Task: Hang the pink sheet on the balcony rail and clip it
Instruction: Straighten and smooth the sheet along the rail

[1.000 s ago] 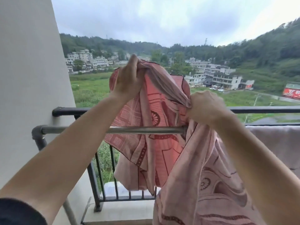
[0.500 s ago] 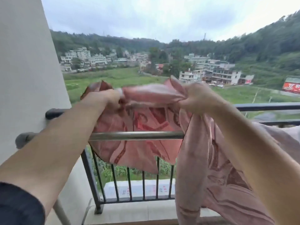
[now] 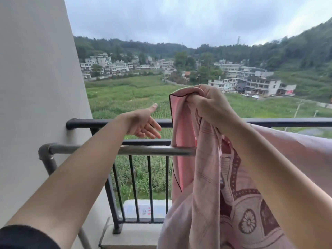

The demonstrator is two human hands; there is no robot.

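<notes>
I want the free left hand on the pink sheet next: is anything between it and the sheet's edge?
Nothing visible. The left hand is open, apart from the pink sheet, with only open air between its fingertips and the dark-trimmed edge. The right hand grips the sheet's top above the silver bar.

Light: flat overcast daylight, pouring in from the grey sky beyond the balcony.
Brightness: bright out there, the sky washing near white at top right.
Shadows: soft, barely any; the wall is an even grey.
Glare: just a pale sheen along the steel pole.
Backlight: the pink sheet glows where daylight comes through one layer.
Sharpness: left hand slightly soft at the fingertips; far houses smeary.
Distortion: wide-angle bend, black rail bowing, wall leaning at the edge.
</notes>
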